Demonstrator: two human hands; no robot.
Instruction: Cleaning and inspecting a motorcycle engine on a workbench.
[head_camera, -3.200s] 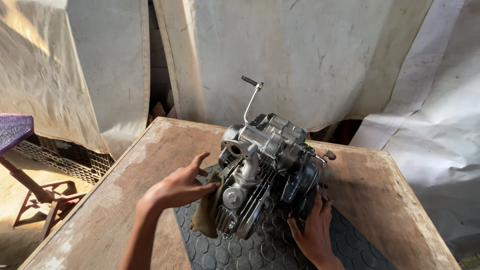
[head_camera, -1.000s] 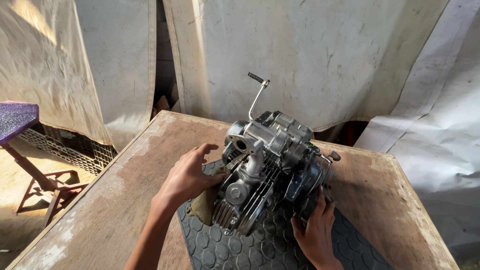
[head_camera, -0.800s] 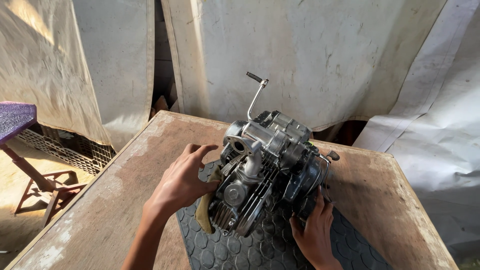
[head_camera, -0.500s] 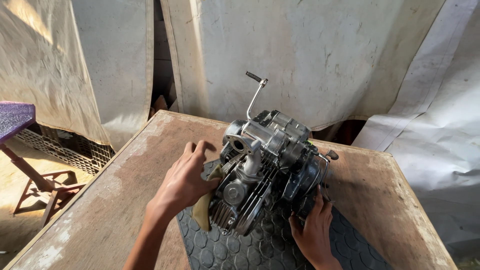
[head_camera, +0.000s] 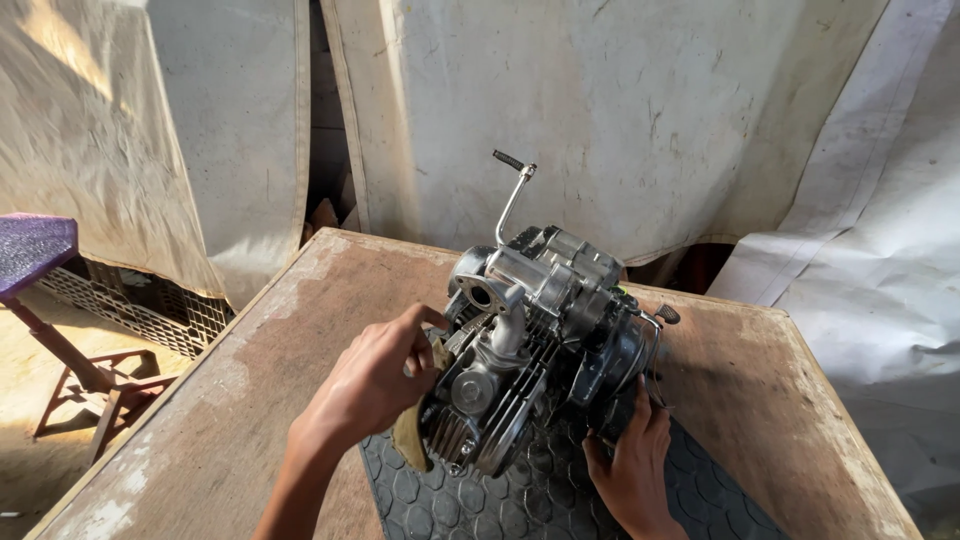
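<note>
Resting at frame centre, the engine (head_camera: 545, 345) sits on a black mat (head_camera: 520, 495) atop the wooden table (head_camera: 250, 400), steadying it for work. Left hand (head_camera: 375, 385), centre-left, presses a tan rag (head_camera: 410, 445) against the cylinder fins, fingers clenched on it. Right hand (head_camera: 630, 470), lower right, braces the casing, fingers curled round its lower edge.
</note>
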